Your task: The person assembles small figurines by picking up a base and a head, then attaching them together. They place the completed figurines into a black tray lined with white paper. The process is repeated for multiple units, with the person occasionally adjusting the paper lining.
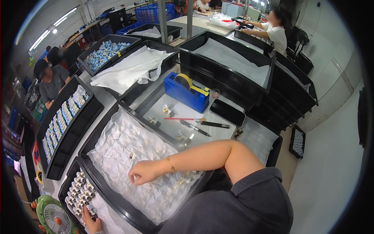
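My right hand point(145, 172) is above a black tray point(136, 222) lined with crumpled white paper point(128, 144). Its fingers are curled together, and whatever they hold, if anything, is hidden. A tiny dark-and-tan piece point(131, 155) lies on the paper just beyond it. Several pale small pieces point(182, 179) show on the paper under my right forearm. At the lower left, my left hand point(91, 222) reaches into another black tray, its fingers closed around a small figurine point(92, 213) at the near end of rows of white-and-dark figurines point(80, 191).
Beyond the paper-lined tray are a blue tape dispenser point(186, 93), a phone point(227, 112), a pen point(194, 128) and a red-handled brush point(183, 118). Black trays point(226, 70) stack at the right. A green fan point(56, 216) stands lower left. Other people point(54, 84) work nearby.
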Tool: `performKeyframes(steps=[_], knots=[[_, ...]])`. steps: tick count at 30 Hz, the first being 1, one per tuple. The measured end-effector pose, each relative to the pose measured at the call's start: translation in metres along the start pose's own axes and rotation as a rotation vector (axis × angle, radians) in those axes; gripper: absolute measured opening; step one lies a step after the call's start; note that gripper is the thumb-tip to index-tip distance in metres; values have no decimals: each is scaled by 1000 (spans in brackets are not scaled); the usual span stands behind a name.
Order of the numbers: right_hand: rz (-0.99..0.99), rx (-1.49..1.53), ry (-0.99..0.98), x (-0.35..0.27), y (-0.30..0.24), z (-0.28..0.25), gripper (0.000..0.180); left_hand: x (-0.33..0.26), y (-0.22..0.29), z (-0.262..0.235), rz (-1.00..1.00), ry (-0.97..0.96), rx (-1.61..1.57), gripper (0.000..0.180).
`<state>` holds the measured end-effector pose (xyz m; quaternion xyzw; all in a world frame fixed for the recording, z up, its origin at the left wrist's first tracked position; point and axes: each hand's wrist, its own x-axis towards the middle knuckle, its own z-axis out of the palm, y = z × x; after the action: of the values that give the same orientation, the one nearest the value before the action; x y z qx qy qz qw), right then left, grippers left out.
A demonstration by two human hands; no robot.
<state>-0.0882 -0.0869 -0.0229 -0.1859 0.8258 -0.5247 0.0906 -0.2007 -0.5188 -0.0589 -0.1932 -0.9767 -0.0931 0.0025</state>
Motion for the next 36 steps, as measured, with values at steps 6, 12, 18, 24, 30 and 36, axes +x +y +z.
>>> performKeyframes(steps=[6,12,18,24,30,36], knots=[[24,35,46,3,6,-8,18,0,11,-6,-10,1,-50,75],[7,-77,8,10,3,-5,21,-13,-10,1,33,76,-28,75],[34,-138,52,2,4,-15,23,0,4,0,23,21,-65,74],[-209,-164,194,12,28,-10,22,7,9,-13,181,183,52,66],[-54,221,383,30,22,-28,17,-17,154,-53,373,149,-180,41],[33,309,413,15,9,-38,17,-29,305,-36,890,-188,-201,32]])
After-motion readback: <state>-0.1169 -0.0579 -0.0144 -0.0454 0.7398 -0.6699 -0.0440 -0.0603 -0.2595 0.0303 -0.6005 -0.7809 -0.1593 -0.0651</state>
